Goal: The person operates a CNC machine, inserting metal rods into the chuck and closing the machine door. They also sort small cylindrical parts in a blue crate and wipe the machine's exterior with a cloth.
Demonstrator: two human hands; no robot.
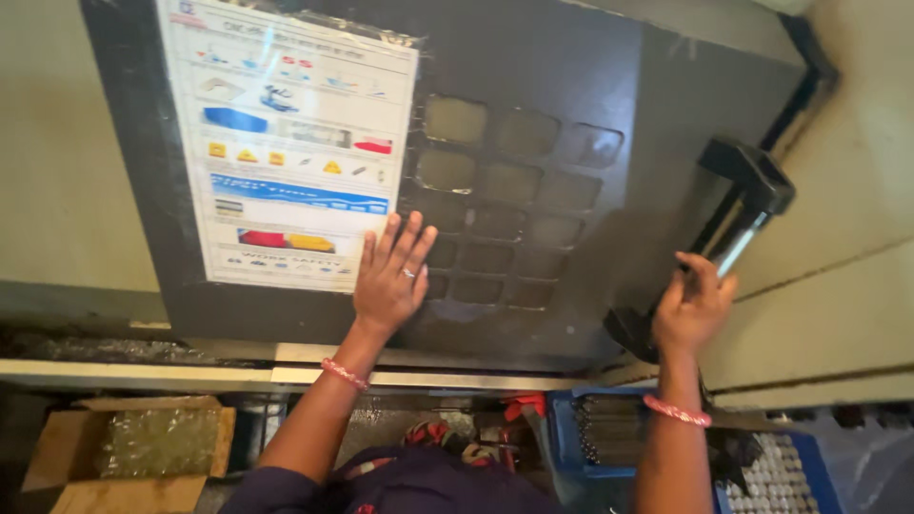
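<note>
The dark machine door [609, 114] fills the upper middle of the view as a flat wall, with a laminated poster [286, 143] and a grid of small window panes [505, 200] flush on it, so nothing juts out there. The black door handle [733, 228] stands proud at the right edge; the right hand [693, 306] closes round its lower end, the left hand [390, 278] lies flat on the panel. Below the sill, a cardboard box [67, 447] at left and blue crates [571, 438] at right crowd the floor, leaving a narrow gap between
</note>
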